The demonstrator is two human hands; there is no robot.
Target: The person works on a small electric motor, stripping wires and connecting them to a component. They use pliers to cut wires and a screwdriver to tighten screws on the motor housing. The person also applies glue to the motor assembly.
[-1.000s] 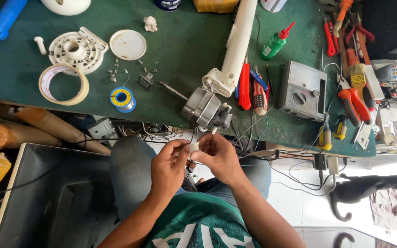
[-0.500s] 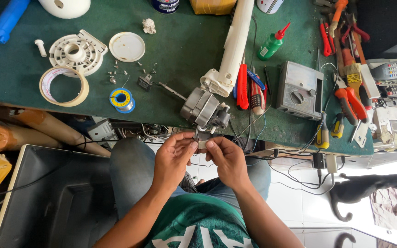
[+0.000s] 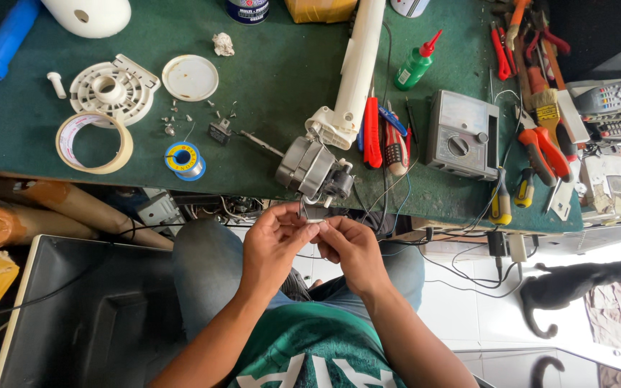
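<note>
Both hands sit a little higher than a second ago, drawn up from the lap to the bench edge, right under the motor. Left hand [image 3: 271, 241] and right hand [image 3: 350, 248] meet fingertip to fingertip, each pinching a small pale part [image 3: 313, 222] with thin wires; what exactly it is stays too small to tell. That part lies between the two hands, about equally near to each, just below and nearly touching the grey metal fan motor [image 3: 315, 172], whose long axis runs diagonally up and to the right into a white plastic fan neck [image 3: 353, 72]. Its bare steel shaft [image 3: 259, 144] points the other way, up and to the left across the green bench [image 3: 274, 86].

Farther out lie a red-handled utility knife [image 3: 371, 133], a boxy grey multimeter [image 3: 463, 135], a green squeeze bottle with a red nozzle [image 3: 415, 66], and red-gripped pliers [image 3: 544, 151]. To the left sit a solder spool [image 3: 185, 159], a ring of masking tape [image 3: 93, 142], loose screws [image 3: 181, 118] and a ribbed white plastic disc [image 3: 113, 88]. A dark cat [image 3: 573, 284] rests on the tiled floor.
</note>
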